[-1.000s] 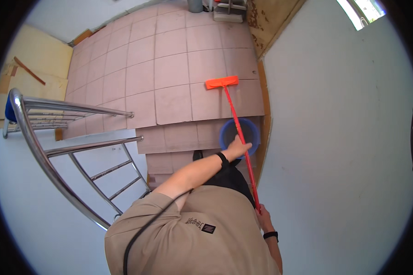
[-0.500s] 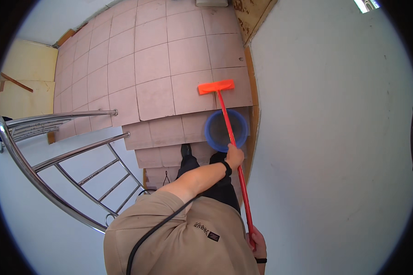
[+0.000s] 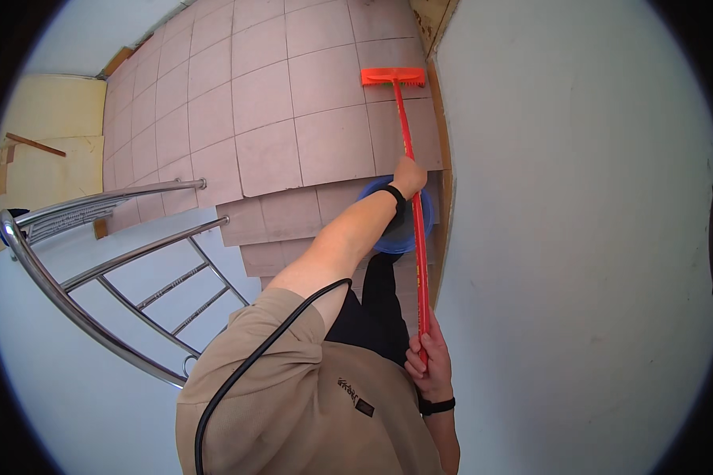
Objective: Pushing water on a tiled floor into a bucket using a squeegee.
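A long-handled floor brush (image 3: 394, 76) with an orange head and a red pole reaches away from me over the pink tiled landing (image 3: 325, 87). Some bristles show beneath the head; I cannot tell whether they touch the tiles. My left hand (image 3: 409, 176) is wrapped round the upper stretch of the pole, with the arm straightened forward. Close to my body, my right hand (image 3: 430, 360) grips the pole's near end. A blue bucket (image 3: 429, 229) sits on the steps below the pole, partly hidden by my left hand and wrist.
Steps (image 3: 281, 214) drop from the landing toward me. A curved steel handrail (image 3: 79, 317) runs along the left, and a plain pale wall (image 3: 562, 237) rises on the right. Yellowish boards (image 3: 55, 170) stand at the far left. A black cable (image 3: 253, 356) crosses my left shoulder.
Both hands have pushed the floor brush forward and slightly right. Its head is farther across the landing, and my left hand has passed from the bucket's near side to above it.
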Available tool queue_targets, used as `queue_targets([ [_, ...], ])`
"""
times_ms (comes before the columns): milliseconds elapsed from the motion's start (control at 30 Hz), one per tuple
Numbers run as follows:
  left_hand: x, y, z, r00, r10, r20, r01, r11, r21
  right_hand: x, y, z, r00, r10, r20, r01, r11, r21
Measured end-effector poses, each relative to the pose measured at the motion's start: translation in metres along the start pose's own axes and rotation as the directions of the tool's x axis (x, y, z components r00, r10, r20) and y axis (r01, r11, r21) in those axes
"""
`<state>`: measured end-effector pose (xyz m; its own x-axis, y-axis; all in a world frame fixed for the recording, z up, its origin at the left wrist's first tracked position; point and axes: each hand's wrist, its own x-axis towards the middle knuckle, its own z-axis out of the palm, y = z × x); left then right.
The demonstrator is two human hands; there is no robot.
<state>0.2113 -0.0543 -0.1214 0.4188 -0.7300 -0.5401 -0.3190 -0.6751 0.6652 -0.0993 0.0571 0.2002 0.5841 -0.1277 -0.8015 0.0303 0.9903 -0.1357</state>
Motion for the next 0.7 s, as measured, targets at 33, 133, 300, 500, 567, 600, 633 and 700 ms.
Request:
queue_targets([
  [33,-0.002,-0.007,0.000,1.000,-0.009,-0.012,0.009,1.000,0.004,-0.001,-0.001,-0.002,1.000,0.017,-0.003,-0.017,1.000,-0.012],
  [133,-0.020,-0.019,0.007,0.985,-0.147,-0.090,0.137,0.984,-0.114,-0.011,0.002,-0.012,0.998,0.057,-0.023,-0.059,0.995,-0.076],
  [300,-0.104,0.045,0.044,0.886,-0.451,-0.107,0.329,0.775,-0.540,-0.070,0.019,-0.048,0.990,0.039,-0.138,-0.056,0.991,-0.121],
  [500,-0.183,0.029,0.097,0.880,-0.473,-0.044,0.391,0.774,-0.498,-0.136,0.051,-0.068,0.971,0.098,-0.219,-0.120,0.989,-0.089],
  [567,-0.209,0.039,0.110,0.891,-0.451,0.052,0.410,0.752,-0.516,-0.158,0.068,-0.083,0.972,0.081,-0.219,-0.111,0.985,-0.133],
  [600,-0.223,0.041,0.116,0.895,-0.442,0.056,0.404,0.752,-0.521,-0.168,0.079,-0.088,0.966,0.043,-0.256,-0.095,0.976,-0.196],
  [633,-0.235,0.037,0.121,0.897,-0.441,0.030,0.396,0.773,-0.495,-0.169,0.080,-0.089,0.967,0.042,-0.252,-0.096,0.974,-0.205],
  [700,-0.253,0.037,0.130,0.898,-0.441,0.005,0.390,0.789,-0.475,-0.171,0.084,-0.092,0.965,0.041,-0.260,-0.100,0.971,-0.217],
])
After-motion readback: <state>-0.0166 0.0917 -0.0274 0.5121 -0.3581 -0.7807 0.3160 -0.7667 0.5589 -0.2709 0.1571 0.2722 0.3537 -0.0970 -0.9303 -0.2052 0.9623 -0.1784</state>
